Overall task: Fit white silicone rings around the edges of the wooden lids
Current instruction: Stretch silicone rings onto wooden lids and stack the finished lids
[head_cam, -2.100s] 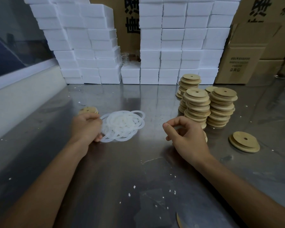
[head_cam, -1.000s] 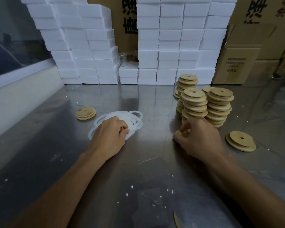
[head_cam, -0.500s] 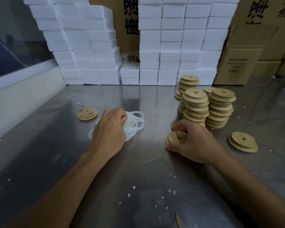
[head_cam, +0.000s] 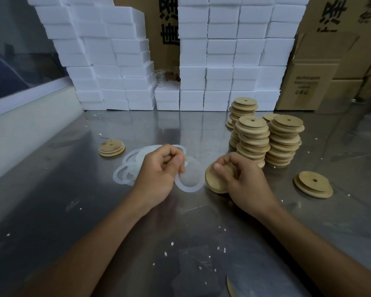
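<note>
My left hand pinches one white silicone ring, which hangs just above the metal table. Behind that hand lies a loose heap of more white rings. My right hand holds a round wooden lid tilted on edge, a little to the right of the ring. The ring and the lid are close but apart. A lid with a white ring around it lies flat at the left. Stacks of bare wooden lids stand behind my right hand.
A single wooden lid lies at the right. Walls of white foam boxes and cardboard cartons close off the back of the table. White crumbs are scattered over the near surface. A low white ledge runs along the left.
My left hand has lifted one ring off the heap and brought it rightward. My right hand has picked a lid up from beside the stacks and carried it toward the ring.
</note>
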{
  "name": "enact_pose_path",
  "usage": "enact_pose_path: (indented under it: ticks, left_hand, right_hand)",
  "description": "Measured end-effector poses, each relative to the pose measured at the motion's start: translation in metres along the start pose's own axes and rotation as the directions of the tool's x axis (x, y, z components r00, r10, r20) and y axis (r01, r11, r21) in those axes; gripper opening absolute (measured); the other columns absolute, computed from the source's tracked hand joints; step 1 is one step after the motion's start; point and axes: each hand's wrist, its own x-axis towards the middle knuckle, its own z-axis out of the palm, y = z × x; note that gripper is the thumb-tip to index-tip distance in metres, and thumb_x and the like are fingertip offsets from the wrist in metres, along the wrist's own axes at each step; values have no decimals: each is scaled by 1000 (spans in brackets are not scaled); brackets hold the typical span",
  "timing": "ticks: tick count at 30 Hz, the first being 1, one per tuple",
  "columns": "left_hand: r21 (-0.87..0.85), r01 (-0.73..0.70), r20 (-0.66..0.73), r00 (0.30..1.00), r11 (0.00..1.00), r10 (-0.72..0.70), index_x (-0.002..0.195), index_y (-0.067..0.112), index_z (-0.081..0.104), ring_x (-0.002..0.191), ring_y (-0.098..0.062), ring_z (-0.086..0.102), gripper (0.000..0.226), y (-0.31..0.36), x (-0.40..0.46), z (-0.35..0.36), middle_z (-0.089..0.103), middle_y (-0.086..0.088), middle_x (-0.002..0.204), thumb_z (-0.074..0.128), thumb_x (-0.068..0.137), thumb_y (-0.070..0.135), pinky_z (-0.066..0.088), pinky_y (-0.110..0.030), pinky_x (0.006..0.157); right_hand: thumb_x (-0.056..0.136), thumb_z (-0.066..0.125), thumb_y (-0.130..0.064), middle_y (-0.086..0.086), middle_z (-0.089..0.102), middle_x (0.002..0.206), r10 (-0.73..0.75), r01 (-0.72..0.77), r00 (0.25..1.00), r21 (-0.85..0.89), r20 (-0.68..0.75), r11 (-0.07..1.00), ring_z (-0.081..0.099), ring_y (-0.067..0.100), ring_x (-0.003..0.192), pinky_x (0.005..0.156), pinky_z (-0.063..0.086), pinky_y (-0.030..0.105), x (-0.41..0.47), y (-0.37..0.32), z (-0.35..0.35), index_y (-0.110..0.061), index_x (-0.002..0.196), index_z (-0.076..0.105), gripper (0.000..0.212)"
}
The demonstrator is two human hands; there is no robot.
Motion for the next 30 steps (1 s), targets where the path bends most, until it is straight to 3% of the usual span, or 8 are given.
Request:
enact_pose_path:
  ticks: [5, 9, 13, 15, 17, 19, 23, 30]
  left_hand:
    - [5, 20, -5, 1000, 1000, -20, 80, 15, 58, 38, -11, 46, 21, -2, -3, 9, 60, -1, 67, 51, 99, 11, 39, -23, 39]
    - [65, 3, -2, 1000, 998, -3, 84, 21, 59, 39, -11, 50, 16, -6, -6, 13, 59, 7, 63, 54, 98, 18, 41, -23, 42]
    - [159, -57, -37, 997, 986, 64, 86, 19, 61, 65, -10, 58, 11, -6, -5, 15, 61, 9, 78, 57, 96, 17, 47, -20, 60]
    - [184, -49, -43, 997, 982, 58, 87, 20, 61, 65, -10, 60, 11, -6, -5, 15, 63, 5, 84, 55, 97, 19, 48, -20, 58]
    - [128, 3, -7, 1000, 992, -2, 89, 23, 57, 58, -15, 64, 13, -5, -7, 17, 63, 2, 87, 51, 99, 19, 55, -30, 52]
    - [41, 57, 44, 997, 998, -59, 90, 23, 55, 66, -21, 70, 13, -3, -10, 20, 63, 0, 92, 49, 100, 19, 60, -48, 58]
    - [-88, 73, 30, 997, 993, -71, 87, 21, 60, 86, -21, 72, 10, -4, -11, 22, 68, -4, 95, 59, 96, 15, 60, -52, 69]
    - [94, -41, -135, 989, 995, 54, 78, 27, 62, 78, -7, 68, 23, -6, -7, 20, 68, 10, 78, 68, 89, 8, 55, -22, 72]
  right_hand:
    - [94, 42, -56, -7, 73, 90, 9, -21, 998, 201, 60, 979, 66, 7, 87, 76, 50, 24, -3, -9, 3, -20, 97, 74, 48]
    - [89, 67, -38, -7, 72, 84, -36, 29, 999, 174, 38, 984, 67, 11, 80, 71, 56, 32, -6, -13, 8, -18, 93, 73, 21]
    - [91, 69, -21, -3, 72, 86, -102, 103, 995, 176, -14, 979, 68, 14, 81, 74, 57, 42, -5, -12, 8, -11, 93, 73, 11]
    - [90, 69, -20, -3, 73, 88, -115, 119, 993, 188, -33, 975, 69, 15, 85, 78, 57, 44, -5, -11, 9, -11, 94, 73, 10]
    - [90, 70, -20, -4, 73, 88, -126, 134, 991, 190, -53, 973, 69, 15, 83, 77, 56, 46, -5, -10, 10, -12, 94, 73, 9]
    - [91, 69, -20, -5, 73, 86, -142, 153, 987, 178, -69, 972, 69, 15, 81, 74, 56, 48, -5, -10, 12, -13, 94, 72, 8]
    - [92, 69, -19, -5, 73, 85, -160, 175, 983, 187, -95, 967, 70, 16, 81, 73, 56, 50, -4, -7, 13, -12, 93, 72, 7]
    - [90, 71, -15, -6, 73, 84, -145, 161, 986, 222, -85, 962, 72, 12, 82, 74, 60, 37, -4, -7, 16, -13, 93, 69, 4]
